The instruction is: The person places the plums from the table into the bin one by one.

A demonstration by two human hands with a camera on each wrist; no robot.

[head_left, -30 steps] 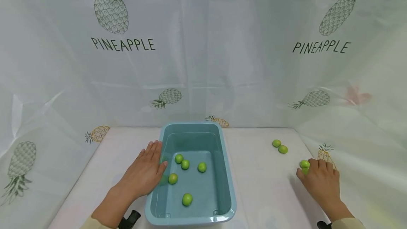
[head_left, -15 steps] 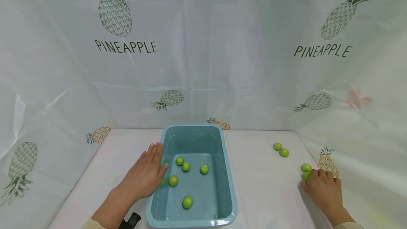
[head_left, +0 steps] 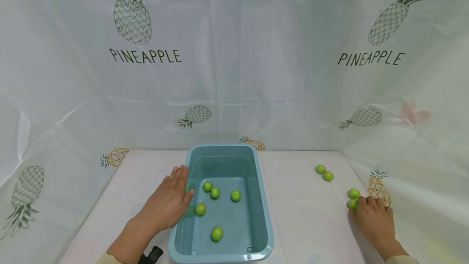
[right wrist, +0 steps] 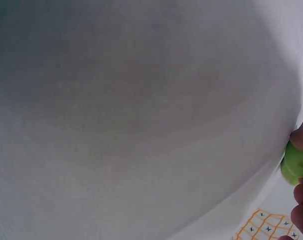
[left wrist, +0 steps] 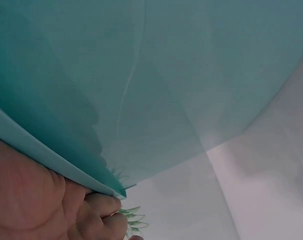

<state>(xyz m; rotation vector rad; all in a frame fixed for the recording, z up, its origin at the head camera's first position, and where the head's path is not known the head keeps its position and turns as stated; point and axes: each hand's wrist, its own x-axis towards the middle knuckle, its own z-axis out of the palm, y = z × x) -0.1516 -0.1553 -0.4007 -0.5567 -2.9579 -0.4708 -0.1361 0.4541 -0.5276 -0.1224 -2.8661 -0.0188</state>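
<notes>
A blue-green plastic basin stands on the table, with several small round green fruits on its floor. My left hand rests along its left rim, fingers straight and thumb over the edge; the left wrist view has the palm against that rim. Far to the right, my right hand pinches a green fruit between thumb and fingers, low at the table's right edge. Another green fruit lies right beside the pinched one. The fingers hide part of the held fruit.
Two more green fruits lie close together on the white tabletop, farther back on the right. A pale sheet printed with pineapples hangs behind the table and along both sides.
My right hand has come slightly closer to me, and its thumb and fingers have closed on the nearer fruit of the pair. The left hand stays on the basin's rim.
</notes>
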